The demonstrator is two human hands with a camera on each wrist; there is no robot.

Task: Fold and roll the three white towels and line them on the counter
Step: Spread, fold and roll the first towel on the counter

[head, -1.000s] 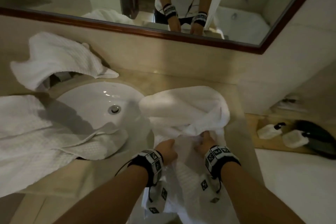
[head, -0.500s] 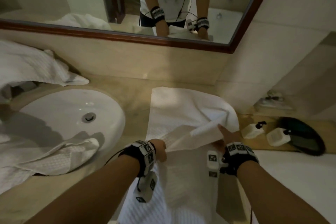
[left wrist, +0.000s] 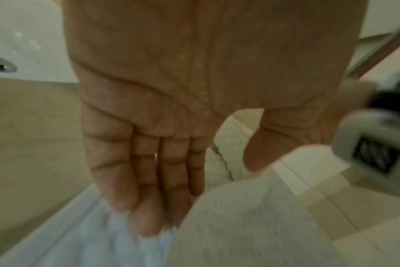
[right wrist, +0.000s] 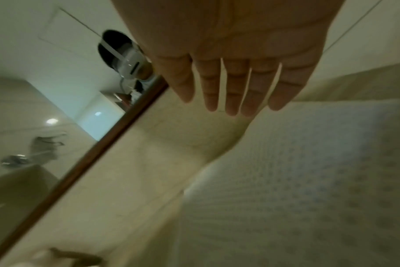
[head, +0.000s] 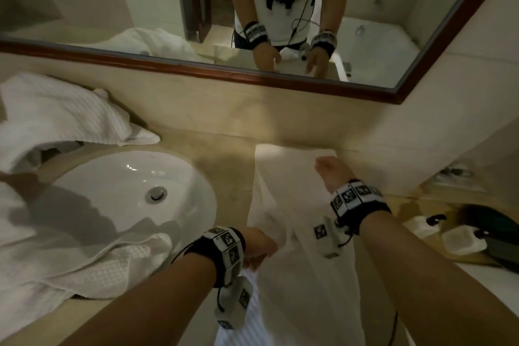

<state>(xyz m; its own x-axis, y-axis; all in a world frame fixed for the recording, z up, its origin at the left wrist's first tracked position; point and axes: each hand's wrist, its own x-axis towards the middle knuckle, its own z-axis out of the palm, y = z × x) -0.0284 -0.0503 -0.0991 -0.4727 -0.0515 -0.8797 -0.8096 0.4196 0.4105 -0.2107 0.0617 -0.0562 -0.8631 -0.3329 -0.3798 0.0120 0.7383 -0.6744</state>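
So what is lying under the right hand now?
Under the right hand lies the white towel, spread on the beige counter. The counter beneath the towel is covered, so anything there cannot be seen.

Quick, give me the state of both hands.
Left hand: open, straight fingers on the towel.
Right hand: open, fingers straight above the towel.

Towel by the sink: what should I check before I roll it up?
1. Towel lies on the counter, right of the sink: ok.
2. Folded into a long strip: looks ok, though blurred.
3. All of it on the counter: not ok, the near end hangs over the front edge.
4. Right hand over the far end, fingers straight: ok; whether it touches, cannot tell.
5. Left hand at the near left edge, fingers straight: ok.
6. Other two towels folded: not ok; one drapes into the sink, one lies crumpled behind it.
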